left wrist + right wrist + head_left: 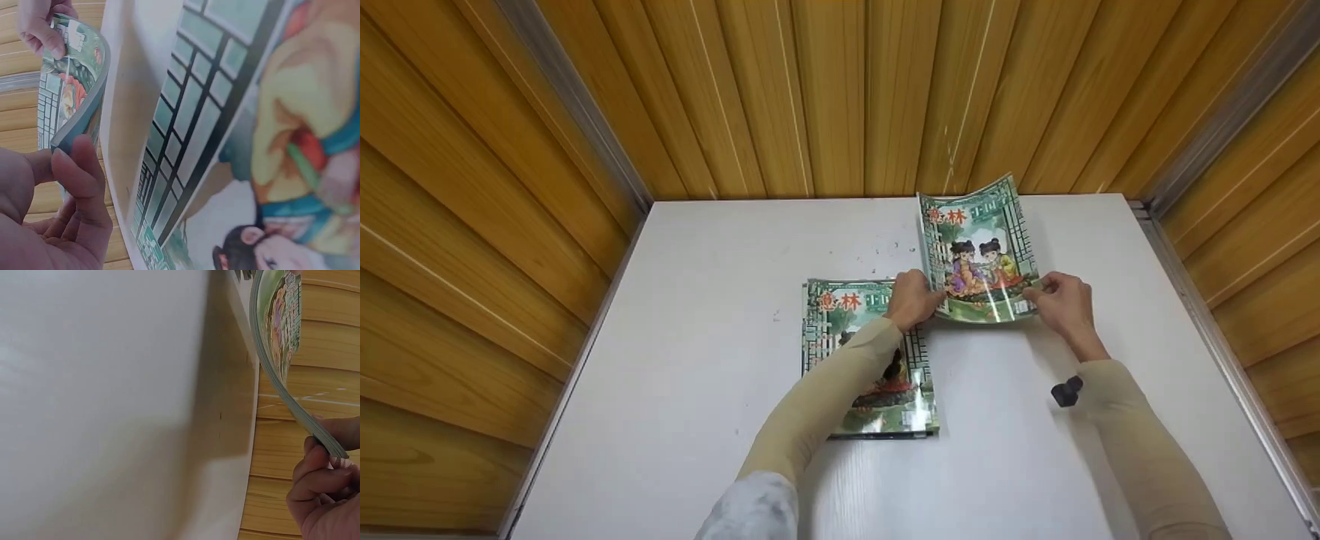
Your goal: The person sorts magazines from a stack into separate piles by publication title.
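Observation:
Both hands hold one magazine (979, 255) with a green illustrated cover of two children, at the back right of the table. My left hand (913, 300) pinches its near left corner, thumb on the cover. At the near right corner my right hand (1063, 304) grips the edge between thumb and curled fingers. The magazine bows in the middle, and the right wrist view shows its curved page edge (278, 385) raised over the table. Under my left forearm lies a stack of magazines (877, 416) with the same cover, partly hidden by the sleeve.
The white table (682, 337) meets wood-panelled walls (825, 97) at the back and sides. Small dark marks (874, 259) dot its surface behind the stack. A small black object (1066, 391) sits at my right sleeve cuff.

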Demonstrator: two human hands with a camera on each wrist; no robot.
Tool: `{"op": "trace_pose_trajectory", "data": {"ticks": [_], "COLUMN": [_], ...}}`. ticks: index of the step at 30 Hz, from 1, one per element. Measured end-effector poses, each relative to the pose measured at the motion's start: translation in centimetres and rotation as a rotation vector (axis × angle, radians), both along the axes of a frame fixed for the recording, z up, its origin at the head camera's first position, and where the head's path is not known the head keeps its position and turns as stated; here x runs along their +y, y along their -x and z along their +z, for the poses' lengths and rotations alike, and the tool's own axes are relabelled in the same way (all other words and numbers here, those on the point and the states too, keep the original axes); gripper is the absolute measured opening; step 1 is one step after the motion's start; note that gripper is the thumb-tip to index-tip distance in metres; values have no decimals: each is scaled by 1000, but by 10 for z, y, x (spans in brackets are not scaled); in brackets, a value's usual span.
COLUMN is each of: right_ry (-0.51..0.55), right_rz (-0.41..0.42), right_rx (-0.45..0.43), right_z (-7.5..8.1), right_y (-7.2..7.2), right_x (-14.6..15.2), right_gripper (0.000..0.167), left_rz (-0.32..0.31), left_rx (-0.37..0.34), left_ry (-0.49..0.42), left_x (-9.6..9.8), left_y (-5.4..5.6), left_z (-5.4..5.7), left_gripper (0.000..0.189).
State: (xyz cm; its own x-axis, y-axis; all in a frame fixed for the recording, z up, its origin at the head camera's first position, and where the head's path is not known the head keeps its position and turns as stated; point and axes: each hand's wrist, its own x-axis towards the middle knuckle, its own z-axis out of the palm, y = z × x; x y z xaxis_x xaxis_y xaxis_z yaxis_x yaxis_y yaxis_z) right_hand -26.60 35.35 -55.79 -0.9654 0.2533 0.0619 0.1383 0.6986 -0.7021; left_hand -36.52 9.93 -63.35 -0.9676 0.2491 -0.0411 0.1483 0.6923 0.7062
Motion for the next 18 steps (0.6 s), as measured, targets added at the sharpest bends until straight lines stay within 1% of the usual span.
{"op": "trace_pose_trajectory", "data": {"ticks": [2,3,4,5,7,9,10,11,12,15,18], "right_ry": [-12,-16,-20,-26,-27,-26,-27,-29,-30,-42,-52], "right_rz": [-1,-3,-8,-13,-18,-20,-21,-22,-26,-35,-45], "right_rx": [30,42,45,45,30,12,5,1,-5,-19,-47], "right_z": [-2,-3,-4,-5,-8,-10,-12,-13,-14,-17,-17], "right_y": [1,2,5,8,14,20,23,25,27,31,35], "right_x": [-2,-3,-1,0,2,4,4,5,6,10,15], "right_gripper": [21,20,20,20,20,20,20,20,21,22,23], "left_rz": [21,41,55,75,113,128,129,135,132,133,127], "left_rx": [-9,-3,-15,-13,3,32,38,54,58,53,45], "left_ry": [23,37,45,51,68,86,88,87,91,85,92], "left_x": [0,0,3,6,11,15,17,19,22,29,38], "left_y": [-4,-6,-6,-5,-2,4,5,7,7,5,7], "left_z": [10,13,18,20,20,14,13,9,8,10,13], "left_gripper": [50,44,36,30,21,17,17,16,19,27,27]}}
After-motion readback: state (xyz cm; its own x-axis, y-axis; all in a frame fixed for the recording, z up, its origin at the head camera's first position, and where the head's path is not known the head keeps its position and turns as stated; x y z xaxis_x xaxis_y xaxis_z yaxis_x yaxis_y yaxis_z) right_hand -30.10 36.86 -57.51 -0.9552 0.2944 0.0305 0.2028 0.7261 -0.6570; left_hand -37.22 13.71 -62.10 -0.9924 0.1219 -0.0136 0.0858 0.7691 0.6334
